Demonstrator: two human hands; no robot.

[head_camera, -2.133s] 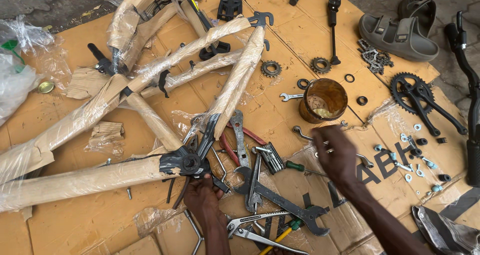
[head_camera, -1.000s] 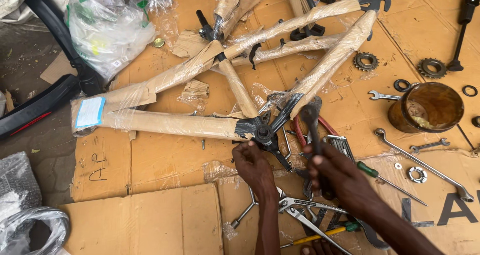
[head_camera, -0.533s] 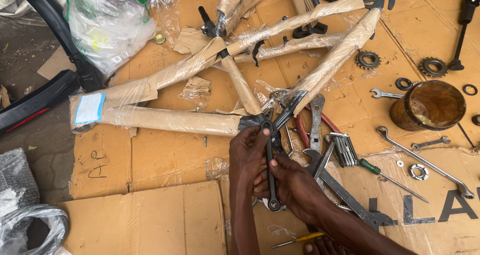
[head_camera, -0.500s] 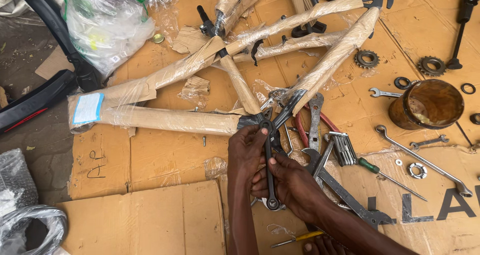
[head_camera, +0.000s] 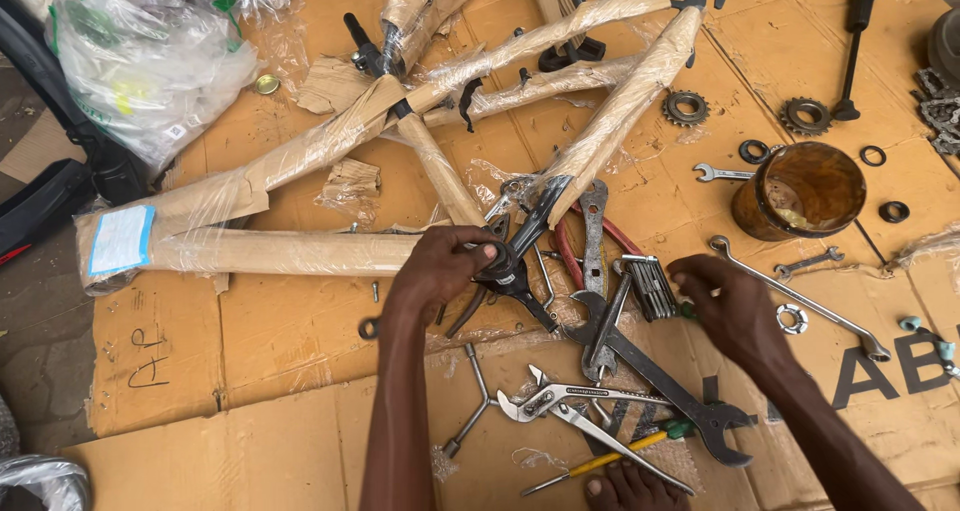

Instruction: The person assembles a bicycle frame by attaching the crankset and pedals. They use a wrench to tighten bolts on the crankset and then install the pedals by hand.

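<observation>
the left hand (head_camera: 440,271) is curling its fingers around the bottom bracket (head_camera: 505,263) of the paper-wrapped bicycle frame (head_camera: 330,141), which is lying across the middle of the cardboard sheet (head_camera: 240,321). the right hand (head_camera: 730,306) is hovering half open, gripping nothing, just beside the folding hex key set (head_camera: 650,283), with the pile of wrenches (head_camera: 640,356) lying near the cardboard's front edge.

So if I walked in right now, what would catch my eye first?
Probably the bicycle frame wrapped in brown paper and plastic film, sprawled across the cardboard. Next, the left hand gripping the frame's bottom junction at the centre, with the right hand among scattered wrenches and pliers. A rusty tin stands at the right, with sprockets just above it.
</observation>
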